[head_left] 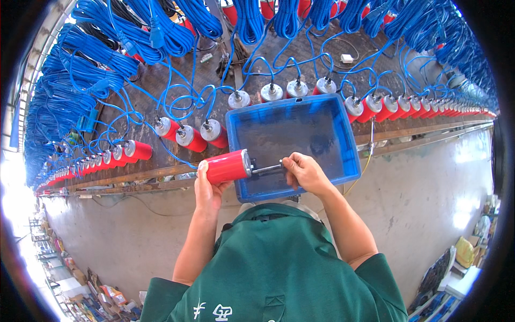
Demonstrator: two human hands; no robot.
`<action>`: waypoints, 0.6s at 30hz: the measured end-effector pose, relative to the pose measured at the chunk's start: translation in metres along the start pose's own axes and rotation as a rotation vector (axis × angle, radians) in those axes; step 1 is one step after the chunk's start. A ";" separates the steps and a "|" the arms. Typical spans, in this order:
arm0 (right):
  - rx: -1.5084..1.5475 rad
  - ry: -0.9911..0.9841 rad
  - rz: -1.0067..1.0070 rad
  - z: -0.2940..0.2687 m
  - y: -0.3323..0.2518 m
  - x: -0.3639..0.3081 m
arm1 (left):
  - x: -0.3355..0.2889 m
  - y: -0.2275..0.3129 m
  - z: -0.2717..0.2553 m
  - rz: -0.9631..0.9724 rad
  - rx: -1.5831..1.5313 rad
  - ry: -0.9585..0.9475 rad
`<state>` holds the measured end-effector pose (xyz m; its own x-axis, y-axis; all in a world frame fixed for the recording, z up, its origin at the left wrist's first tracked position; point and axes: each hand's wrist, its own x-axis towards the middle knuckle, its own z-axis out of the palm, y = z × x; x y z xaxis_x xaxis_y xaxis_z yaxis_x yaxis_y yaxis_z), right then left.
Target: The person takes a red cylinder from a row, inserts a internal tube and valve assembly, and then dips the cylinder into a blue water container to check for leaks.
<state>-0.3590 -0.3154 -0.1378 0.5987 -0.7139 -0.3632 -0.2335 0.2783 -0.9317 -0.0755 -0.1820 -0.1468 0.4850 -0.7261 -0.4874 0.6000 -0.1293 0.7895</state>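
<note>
My left hand (pixel 206 189) is closed round a red cylinder (pixel 227 167) with a metal end cap, held on its side over the blue tray's near left corner. From the cap a slim silver rod (pixel 268 168) runs to the right. At the rod's far end the fingers of my right hand (pixel 304 173) are curled closed on it; whether it is a tool or part of the cylinder I cannot tell. Below both hands is the shallow blue plastic tray (pixel 350 145), its bottom dark with wet-looking patches.
Long rows of upright red cylinders (pixel 189 138) with blue cables line the bench edge on both sides. Coiled blue cables (pixel 161 35) are heaped behind them. A small white plug-like block (pixel 346 58) lies on the dark benchtop (pixel 300 51). Concrete floor (pixel 413 182) shows below.
</note>
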 end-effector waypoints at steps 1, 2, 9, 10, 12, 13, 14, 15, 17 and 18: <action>-0.001 0.000 -0.001 0.001 0.002 0.001 | 0.000 0.000 0.001 0.005 -0.010 0.002; 0.003 0.015 0.042 0.003 0.003 0.003 | 0.000 -0.001 0.002 0.009 -0.020 0.003; -0.109 0.062 -0.138 0.009 0.011 0.006 | 0.000 -0.003 0.002 0.021 -0.028 0.022; -0.112 0.059 -0.142 0.009 0.008 0.005 | 0.001 -0.003 0.001 0.017 -0.031 0.029; -0.044 -0.009 -0.111 0.007 -0.001 0.001 | 0.000 -0.003 -0.001 0.019 -0.037 0.037; 0.005 -0.062 -0.031 0.003 -0.006 0.001 | -0.001 -0.003 -0.001 0.008 -0.035 0.026; 0.001 -0.059 -0.034 -0.002 -0.006 0.002 | -0.002 -0.002 0.000 -0.003 -0.033 0.016; 0.024 -0.117 0.055 -0.007 -0.005 0.004 | -0.002 -0.003 0.001 -0.001 -0.036 0.013; 0.045 -0.173 0.142 -0.011 -0.003 0.008 | -0.004 0.000 0.004 0.008 -0.021 -0.011; -0.002 -0.168 0.175 -0.013 -0.002 0.009 | -0.003 -0.001 0.004 0.009 -0.023 -0.013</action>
<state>-0.3627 -0.3307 -0.1397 0.6682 -0.5374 -0.5145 -0.3463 0.3874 -0.8544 -0.0799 -0.1821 -0.1448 0.4818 -0.7362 -0.4753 0.6105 -0.1071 0.7847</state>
